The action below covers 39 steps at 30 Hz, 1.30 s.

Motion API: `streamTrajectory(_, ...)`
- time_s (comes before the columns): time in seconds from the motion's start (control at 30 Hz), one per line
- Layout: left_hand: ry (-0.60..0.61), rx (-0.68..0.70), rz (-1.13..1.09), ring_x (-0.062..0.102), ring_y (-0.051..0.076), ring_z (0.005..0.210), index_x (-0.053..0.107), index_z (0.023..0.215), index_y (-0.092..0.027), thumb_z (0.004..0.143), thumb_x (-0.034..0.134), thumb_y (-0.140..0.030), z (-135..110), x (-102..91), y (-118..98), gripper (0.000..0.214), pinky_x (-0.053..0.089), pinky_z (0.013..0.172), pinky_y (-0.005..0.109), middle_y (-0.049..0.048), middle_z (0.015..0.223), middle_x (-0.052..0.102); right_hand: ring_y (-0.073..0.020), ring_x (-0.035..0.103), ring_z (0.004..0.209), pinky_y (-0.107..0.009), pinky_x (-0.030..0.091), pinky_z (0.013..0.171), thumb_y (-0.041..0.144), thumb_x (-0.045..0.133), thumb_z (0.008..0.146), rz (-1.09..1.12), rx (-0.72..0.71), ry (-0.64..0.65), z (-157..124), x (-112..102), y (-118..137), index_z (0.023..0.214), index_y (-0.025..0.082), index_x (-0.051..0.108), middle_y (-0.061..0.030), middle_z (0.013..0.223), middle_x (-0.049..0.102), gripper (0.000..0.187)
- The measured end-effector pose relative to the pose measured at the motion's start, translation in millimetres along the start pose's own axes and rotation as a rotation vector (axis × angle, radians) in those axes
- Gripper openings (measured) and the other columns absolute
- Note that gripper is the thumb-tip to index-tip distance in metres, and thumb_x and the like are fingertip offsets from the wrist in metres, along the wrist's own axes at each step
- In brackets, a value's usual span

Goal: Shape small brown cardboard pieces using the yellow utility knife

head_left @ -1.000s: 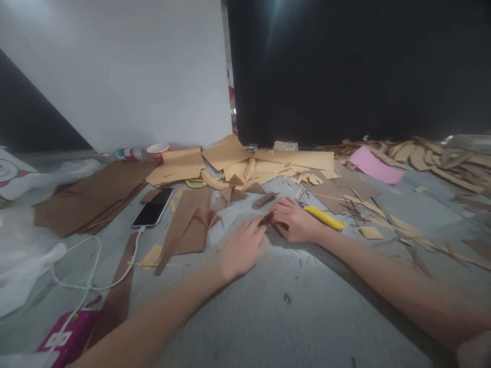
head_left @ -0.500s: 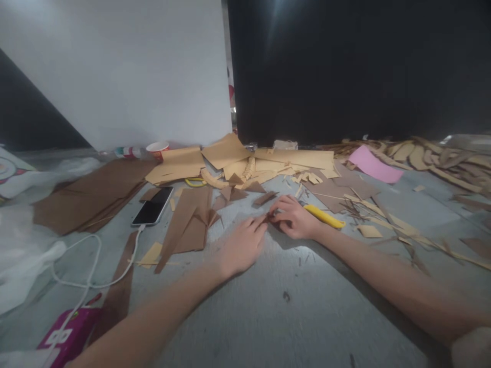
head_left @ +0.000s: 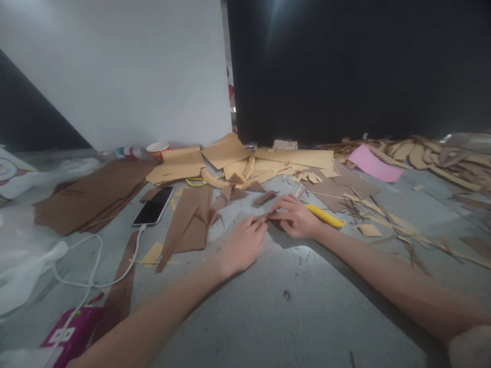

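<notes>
My left hand [head_left: 241,245] and my right hand [head_left: 295,217] meet fingertip to fingertip on the grey surface, both pinched on a small dark brown paper piece [head_left: 268,219] that is mostly hidden between them. A yellow utility knife [head_left: 325,216] lies just right of my right hand. Folded brown paper triangles [head_left: 192,220] lie to the left of my left hand, and a small brown strip [head_left: 264,198] sits just beyond the hands.
A black phone [head_left: 154,206] lies at the left with a white cable [head_left: 95,266] running to a pink box [head_left: 69,335]. Tan cardboard sheets [head_left: 230,158] and scraps pile at the back. A pink sheet [head_left: 374,164], a red cup [head_left: 158,150] and brown sheets [head_left: 92,197] lie around.
Both hands have stayed together on the small brown piece; the fingers have shifted slightly, with my right hand's fingers stretched a little further toward my left.
</notes>
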<state>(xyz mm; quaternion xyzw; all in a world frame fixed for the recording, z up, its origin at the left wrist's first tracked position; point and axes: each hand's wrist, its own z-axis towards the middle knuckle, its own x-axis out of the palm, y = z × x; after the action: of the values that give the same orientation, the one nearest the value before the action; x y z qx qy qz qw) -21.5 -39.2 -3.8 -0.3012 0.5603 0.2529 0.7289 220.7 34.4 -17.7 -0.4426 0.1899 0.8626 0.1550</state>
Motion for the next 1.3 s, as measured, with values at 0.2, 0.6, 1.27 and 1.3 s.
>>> streamTrajectory(0.2,-0.010,0.000,-0.008,0.055,0.030,0.133,0.064,0.131,-0.014,0.108,0.040,-0.020,1,-1.1,-1,0.034,0.047,0.114,0.047,0.0134,0.143,0.066,-0.0278,0.060,0.100,-0.047,0.045,0.089,0.007,0.058,0.083,-0.067,-0.022,0.046,1,-1,1,0.089,0.025,0.080,-0.0061,0.104,0.075,0.029)
streamTrajectory(0.6,-0.042,-0.009,0.014,0.053,0.029,0.139,0.064,0.134,-0.014,0.108,0.039,-0.022,-3,5.8,2,0.037,0.043,0.119,0.049,0.0142,0.155,0.058,-0.0283,0.062,0.104,-0.047,0.046,0.091,0.006,0.058,0.086,-0.088,-0.047,0.064,4,-6,8,0.090,0.025,0.078,-0.0064,0.109,0.076,0.028)
streamTrajectory(1.27,-0.078,-0.049,-0.055,0.057,0.028,0.121,0.067,0.127,-0.015,0.106,0.042,-0.014,-4,1.1,1,0.033,0.048,0.111,0.045,0.0115,0.121,0.069,-0.0275,0.064,0.106,-0.046,0.043,0.096,0.038,0.063,0.106,-0.176,-0.067,0.082,8,5,22,0.119,0.022,0.074,-0.0100,0.117,0.074,0.024)
streamTrajectory(1.3,-0.074,-0.055,-0.043,0.057,0.028,0.120,0.067,0.127,-0.015,0.106,0.043,-0.014,-4,0.9,1,0.033,0.048,0.110,0.045,0.0119,0.120,0.069,-0.0265,0.064,0.105,-0.046,0.043,0.096,0.035,0.062,0.106,-0.179,-0.089,0.070,8,6,21,0.115,0.021,0.075,-0.0094,0.115,0.074,0.021)
